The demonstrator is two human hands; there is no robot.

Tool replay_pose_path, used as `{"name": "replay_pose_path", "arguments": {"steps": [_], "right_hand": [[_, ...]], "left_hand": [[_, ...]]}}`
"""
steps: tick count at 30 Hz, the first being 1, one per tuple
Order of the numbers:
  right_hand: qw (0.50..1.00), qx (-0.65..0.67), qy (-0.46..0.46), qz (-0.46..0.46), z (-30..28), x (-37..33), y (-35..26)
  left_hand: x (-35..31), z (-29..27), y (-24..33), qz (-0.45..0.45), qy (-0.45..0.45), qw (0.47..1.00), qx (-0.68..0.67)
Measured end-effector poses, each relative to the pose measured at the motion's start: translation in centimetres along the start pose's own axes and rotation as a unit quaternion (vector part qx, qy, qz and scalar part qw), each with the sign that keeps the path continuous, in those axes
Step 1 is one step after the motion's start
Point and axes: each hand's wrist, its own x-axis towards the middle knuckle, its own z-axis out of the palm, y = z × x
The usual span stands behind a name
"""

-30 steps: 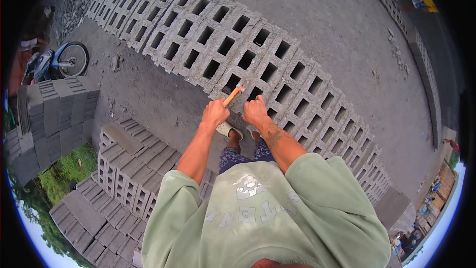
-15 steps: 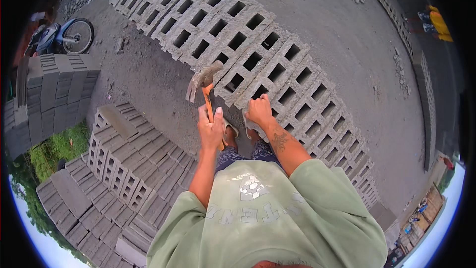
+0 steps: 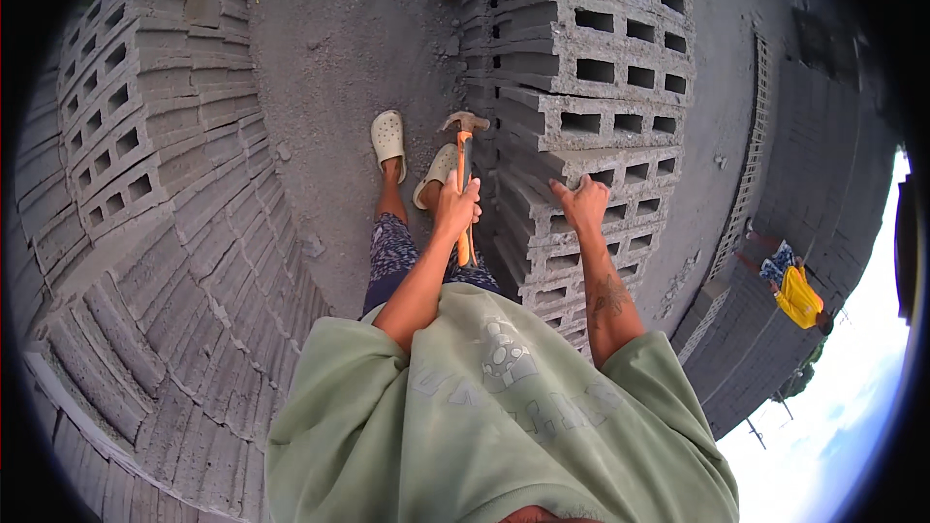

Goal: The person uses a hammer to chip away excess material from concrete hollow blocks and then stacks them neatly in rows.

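Note:
My left hand (image 3: 455, 208) is wrapped round the orange and dark handle of a claw hammer (image 3: 464, 150), its rusty head pointing away from me. The hammer is held upright in the picture, just left of the block stack and touching nothing that I can see. My right hand (image 3: 584, 203) rests on the hollow concrete blocks (image 3: 620, 142), with the thumb stretched out over a block's edge and apart from the fingers. The fingertips are partly hidden against the block. Rectangular holes run along the upper faces of these grey, rough blocks.
More concrete blocks (image 3: 208, 261) are piled on my left. My feet in pale clogs (image 3: 388, 138) stand on gritty ground (image 3: 329, 58) between the stacks. Off to the right is a person in a yellow top (image 3: 798, 296), near a long grey block wall (image 3: 809, 136).
My view has turned, and the block row now runs away from me on the right. The hammer moved with my left hand. My right hand has loosened from a fist, its thumb spread on the blocks.

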Motion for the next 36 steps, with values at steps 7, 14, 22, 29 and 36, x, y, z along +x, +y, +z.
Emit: {"name": "replay_pose_path", "arguments": {"steps": [7, 14, 22, 29, 36], "right_hand": [[0.999, -0.010, -0.042, 0.003, 0.7, 0.5, -1.8], [0.993, 0.014, -0.090, 0.069, -1.5, 0.4, -3.0], [0.990, -0.009, -0.113, 0.082, -1.5, 0.5, -2.0], [0.990, 0.025, -0.115, 0.077, -1.7, 0.1, -2.6], [0.989, 0.060, -0.108, 0.083, -3.8, 0.7, -3.3]], "left_hand": [[3.7, 2.2, -4.2, -0.061, -0.020, 0.998, 0.013], [3.4, 1.6, -3.4, 0.119, 0.194, 0.974, 0.015], [3.8, 0.2, -5.3, -0.006, 0.064, 0.982, 0.176], [6.3, 1.4, -4.3, -0.019, 0.046, 0.981, 0.187], [4.7, -1.6, -0.2, 0.080, 0.164, 0.967, 0.178]]}}
